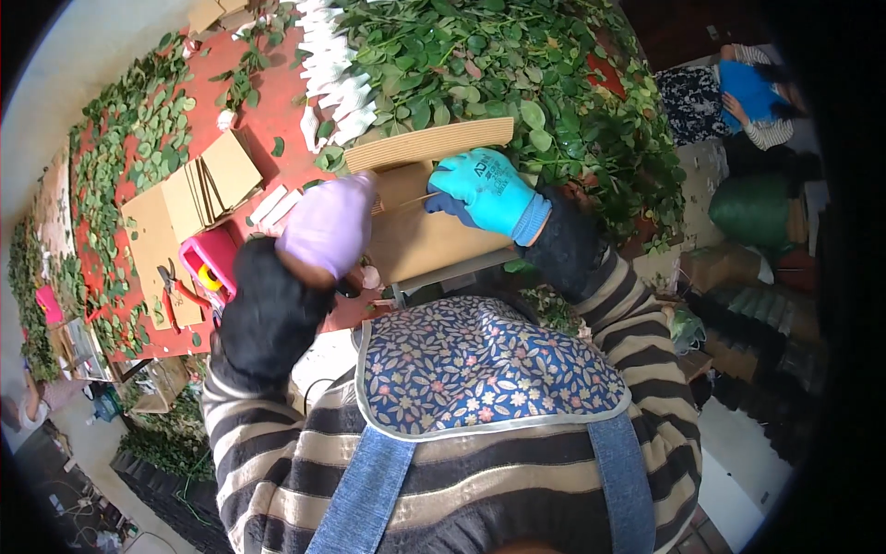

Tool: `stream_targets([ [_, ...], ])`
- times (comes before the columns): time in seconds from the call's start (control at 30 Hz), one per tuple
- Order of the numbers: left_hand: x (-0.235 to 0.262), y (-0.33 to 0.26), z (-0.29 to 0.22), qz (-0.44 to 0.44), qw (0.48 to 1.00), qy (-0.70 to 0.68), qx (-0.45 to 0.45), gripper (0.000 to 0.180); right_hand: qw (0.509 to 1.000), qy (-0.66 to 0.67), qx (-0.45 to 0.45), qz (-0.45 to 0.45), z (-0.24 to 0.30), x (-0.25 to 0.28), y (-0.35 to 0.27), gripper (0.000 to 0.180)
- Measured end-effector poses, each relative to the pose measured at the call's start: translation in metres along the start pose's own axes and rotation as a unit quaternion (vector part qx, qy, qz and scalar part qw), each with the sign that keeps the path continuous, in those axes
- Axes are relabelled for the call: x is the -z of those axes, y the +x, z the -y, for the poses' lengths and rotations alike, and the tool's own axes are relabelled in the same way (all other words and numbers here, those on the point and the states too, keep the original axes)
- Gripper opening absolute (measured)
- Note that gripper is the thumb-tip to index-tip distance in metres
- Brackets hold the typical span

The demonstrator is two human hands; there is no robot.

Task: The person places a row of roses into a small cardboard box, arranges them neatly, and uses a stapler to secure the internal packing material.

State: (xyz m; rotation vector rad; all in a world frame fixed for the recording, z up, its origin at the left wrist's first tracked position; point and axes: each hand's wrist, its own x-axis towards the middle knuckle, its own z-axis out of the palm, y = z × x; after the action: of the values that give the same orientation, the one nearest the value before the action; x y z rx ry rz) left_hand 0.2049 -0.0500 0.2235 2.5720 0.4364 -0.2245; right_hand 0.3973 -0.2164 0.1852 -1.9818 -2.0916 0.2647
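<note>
My left hand (326, 223), in a lilac glove, is closed in a fist at the left side of a brown cardboard sheet (434, 245). Whatever its fingers hold is hidden. My right hand (486, 192), in a turquoise and dark blue glove, is closed with its fingertips pinched over the same sheet. A thin, light brown strip or stick (417, 200) runs from those fingertips toward my left hand; its kind is unclear. Just beyond both hands stands a corrugated cardboard edge (434, 140). Beneath my left hand shows a pale pink rose head (370, 277).
Left on the red table (208, 83) lie folded cardboard pieces (210, 189), red-handled pruning shears (175, 295) and a pink tape dispenser (205, 258). White-netted buds (340, 78) line up beyond, beside heaped leafy stems (480, 65). A person in blue (749, 92) is at far right.
</note>
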Motion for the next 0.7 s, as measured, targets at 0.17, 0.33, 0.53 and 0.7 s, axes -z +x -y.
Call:
stream_targets([
  [0.17, -0.050, -0.033, -0.061, -0.045, 0.994, -0.027, -0.091, 0.051, 0.999, -0.004, -0.049, -0.020, 0.005, -0.006, -0.010, 0.020],
  [0.33, -0.100, -0.006, -0.046, -0.122, 0.987, -0.077, -0.072, 0.048, 0.995, -0.070, -0.077, -0.005, 0.014, -0.001, -0.002, 0.023],
  [0.53, -0.110, 0.015, -0.029, -0.190, 0.982, 0.008, -0.013, 0.033, 0.985, -0.152, 0.000, -0.080, 0.010, 0.037, 0.048, 0.034],
  [0.7, -0.116, 0.035, -0.009, -0.251, 0.966, 0.057, -0.003, 0.043, 0.996, -0.051, 0.060, 0.029, -0.034, 0.046, 0.099, 0.051],
])
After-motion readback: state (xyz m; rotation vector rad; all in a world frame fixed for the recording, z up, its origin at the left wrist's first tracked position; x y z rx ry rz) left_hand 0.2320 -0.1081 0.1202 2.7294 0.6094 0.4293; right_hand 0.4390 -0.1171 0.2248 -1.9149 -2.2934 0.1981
